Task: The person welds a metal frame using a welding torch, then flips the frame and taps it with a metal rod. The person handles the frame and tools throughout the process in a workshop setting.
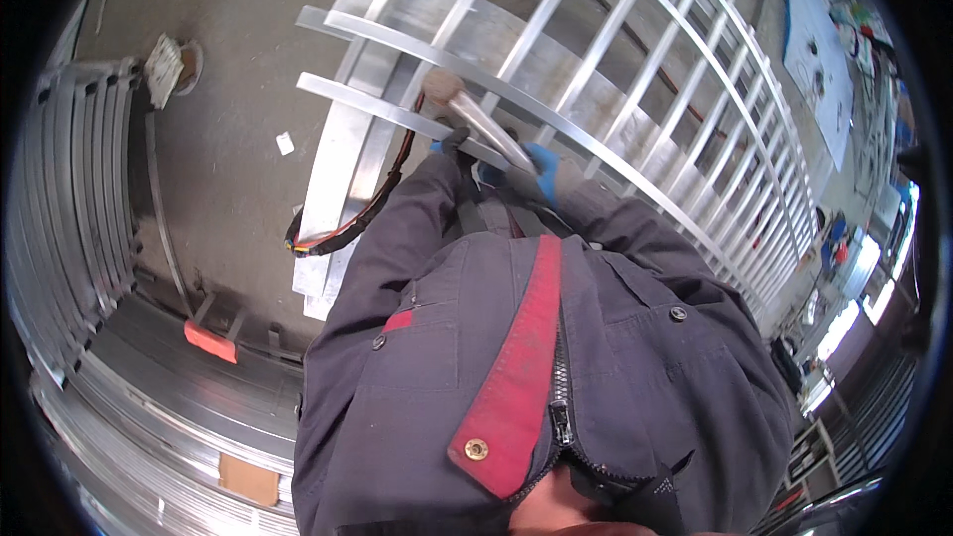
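Grips the near end of a silver, brown-headed tool (pixel 486 124) in curled right fingers (pixel 545 171), touches a metal bar (pixel 372 103) with left fingers (pixel 456 140), cannot tell how far closed, and faces a slatted metal frame (pixel 596 147) beyond the fingertips.

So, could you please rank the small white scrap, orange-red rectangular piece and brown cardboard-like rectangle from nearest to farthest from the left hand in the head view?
From the left hand:
1. Small white scrap, on the floor to its left.
2. Orange-red rectangular piece, lower left.
3. Brown cardboard-like rectangle, lower still.
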The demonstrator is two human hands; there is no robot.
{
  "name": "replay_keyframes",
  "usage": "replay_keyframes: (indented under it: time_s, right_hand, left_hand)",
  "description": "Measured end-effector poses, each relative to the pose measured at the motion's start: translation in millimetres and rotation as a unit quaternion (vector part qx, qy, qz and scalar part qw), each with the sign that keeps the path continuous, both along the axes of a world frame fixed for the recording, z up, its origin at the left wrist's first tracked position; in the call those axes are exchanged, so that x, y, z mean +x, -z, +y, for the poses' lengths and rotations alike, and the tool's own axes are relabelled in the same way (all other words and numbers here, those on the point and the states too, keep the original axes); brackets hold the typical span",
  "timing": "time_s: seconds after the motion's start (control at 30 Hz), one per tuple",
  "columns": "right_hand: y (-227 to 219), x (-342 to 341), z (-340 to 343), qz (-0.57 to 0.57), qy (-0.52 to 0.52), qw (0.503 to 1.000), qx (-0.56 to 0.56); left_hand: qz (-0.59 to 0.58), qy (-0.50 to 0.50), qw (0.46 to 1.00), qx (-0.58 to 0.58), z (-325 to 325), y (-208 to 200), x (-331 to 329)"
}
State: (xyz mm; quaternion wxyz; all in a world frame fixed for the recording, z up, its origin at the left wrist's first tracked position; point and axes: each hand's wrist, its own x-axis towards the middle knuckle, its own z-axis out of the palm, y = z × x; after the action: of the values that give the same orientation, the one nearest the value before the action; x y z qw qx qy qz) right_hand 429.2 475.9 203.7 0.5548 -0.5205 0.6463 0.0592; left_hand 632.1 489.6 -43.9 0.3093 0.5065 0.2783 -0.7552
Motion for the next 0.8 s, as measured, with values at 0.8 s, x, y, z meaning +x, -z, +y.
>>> replay_keyframes:
  time_s: [0.8]
  right_hand:
    - [26,-64,71,0.050,0.037,0.996,0.063]
  left_hand:
    - [-0.024,0.102,0.994,-0.031,-27,-51,2]
